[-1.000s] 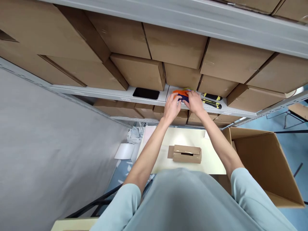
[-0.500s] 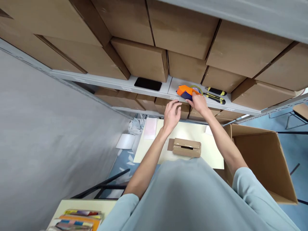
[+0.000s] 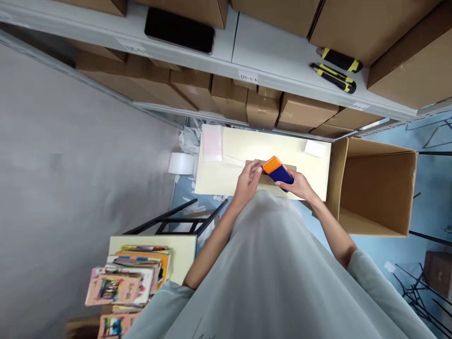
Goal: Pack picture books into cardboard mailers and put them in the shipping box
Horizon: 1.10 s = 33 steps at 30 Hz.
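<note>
My right hand (image 3: 298, 185) is wrapped round the dark blue end of an orange and blue tape dispenser (image 3: 277, 170), which is tilted over the table. At the dispenser's orange end, the fingers of my left hand (image 3: 249, 179) are drawn together in a pinch. What lies between those fingertips is too small to make out. Beneath both hands, a small brown cardboard box (image 3: 270, 180) lies on the cream table (image 3: 233, 141), largely covered by the dispenser and the hands.
Above the table, a grey shelf (image 3: 271, 61) bears a black phone (image 3: 180, 29), two utility knives (image 3: 335, 70) and cardboard boxes. An open carton (image 3: 377, 188) stands to the right. Books (image 3: 123, 278) are stacked on a side table at lower left. Pale packing material (image 3: 212, 143) lies on the table's left.
My right hand has brought the tape dispenser from the shelf down over the small box. My left hand has come down to the dispenser's end. The view has tilted downward.
</note>
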Each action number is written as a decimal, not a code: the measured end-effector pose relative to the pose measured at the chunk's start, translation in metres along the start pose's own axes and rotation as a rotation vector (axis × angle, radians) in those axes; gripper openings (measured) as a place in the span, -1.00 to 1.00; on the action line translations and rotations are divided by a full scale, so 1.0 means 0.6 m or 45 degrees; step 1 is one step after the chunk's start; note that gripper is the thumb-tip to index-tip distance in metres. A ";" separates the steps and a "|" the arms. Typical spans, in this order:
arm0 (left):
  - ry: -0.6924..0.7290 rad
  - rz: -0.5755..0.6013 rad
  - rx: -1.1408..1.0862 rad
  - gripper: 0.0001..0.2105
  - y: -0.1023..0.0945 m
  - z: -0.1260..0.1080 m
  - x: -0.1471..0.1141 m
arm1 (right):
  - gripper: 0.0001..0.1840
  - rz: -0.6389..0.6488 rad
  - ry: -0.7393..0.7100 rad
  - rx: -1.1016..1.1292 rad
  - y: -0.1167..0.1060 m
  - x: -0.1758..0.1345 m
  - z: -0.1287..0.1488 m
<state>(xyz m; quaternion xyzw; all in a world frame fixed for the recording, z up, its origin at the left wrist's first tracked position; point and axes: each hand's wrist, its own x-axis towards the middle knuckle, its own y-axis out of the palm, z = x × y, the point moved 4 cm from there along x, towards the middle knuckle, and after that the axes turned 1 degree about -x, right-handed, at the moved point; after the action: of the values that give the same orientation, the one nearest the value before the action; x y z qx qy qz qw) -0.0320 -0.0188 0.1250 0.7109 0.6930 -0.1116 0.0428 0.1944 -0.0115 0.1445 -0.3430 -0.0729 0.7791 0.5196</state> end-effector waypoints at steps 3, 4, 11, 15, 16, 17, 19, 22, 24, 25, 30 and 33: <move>-0.044 0.064 -0.023 -0.46 -0.007 0.001 -0.011 | -0.46 0.011 0.044 0.029 0.021 -0.025 -0.015; -0.055 0.080 -0.037 -0.46 -0.011 0.000 -0.011 | -0.46 0.029 0.043 0.035 0.026 -0.030 -0.016; -0.144 0.245 -0.088 -0.44 -0.024 -0.004 0.002 | -0.46 0.156 0.059 -0.070 0.042 -0.053 -0.006; -0.187 0.233 -0.091 -0.48 -0.030 0.001 0.001 | -0.49 0.159 0.059 -0.146 0.042 -0.061 0.003; -0.191 0.234 -0.096 -0.50 -0.031 0.002 0.000 | -0.49 0.157 0.059 -0.175 0.042 -0.063 0.004; -0.194 0.243 -0.105 -0.51 -0.032 0.004 -0.001 | -0.50 0.155 0.059 -0.205 0.042 -0.065 0.006; -0.201 0.283 -0.125 -0.53 -0.036 0.007 -0.002 | -0.50 0.161 0.055 -0.263 0.042 -0.070 0.008; -0.220 0.351 -0.141 -0.56 -0.043 0.013 -0.003 | -0.50 0.175 0.037 -0.325 0.040 -0.078 0.015; -0.235 0.374 -0.148 -0.57 -0.049 0.016 -0.005 | -0.50 0.183 0.012 -0.343 0.038 -0.083 0.023; -0.242 0.384 -0.150 -0.56 -0.051 0.017 -0.006 | -0.50 0.188 0.001 -0.353 0.037 -0.085 0.027; -0.237 0.411 -0.124 -0.56 -0.055 0.015 -0.017 | -0.53 0.211 -0.022 -0.436 0.029 -0.086 0.044; -0.201 0.347 -0.114 -0.59 -0.056 0.009 -0.026 | -0.57 0.215 -0.024 -0.478 0.023 -0.080 0.049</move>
<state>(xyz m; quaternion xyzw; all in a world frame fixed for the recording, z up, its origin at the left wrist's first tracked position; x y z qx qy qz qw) -0.0664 -0.0338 0.1262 0.7848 0.5889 -0.1295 0.1435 0.1767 -0.0521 0.1819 -0.4316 -0.1926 0.7958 0.3785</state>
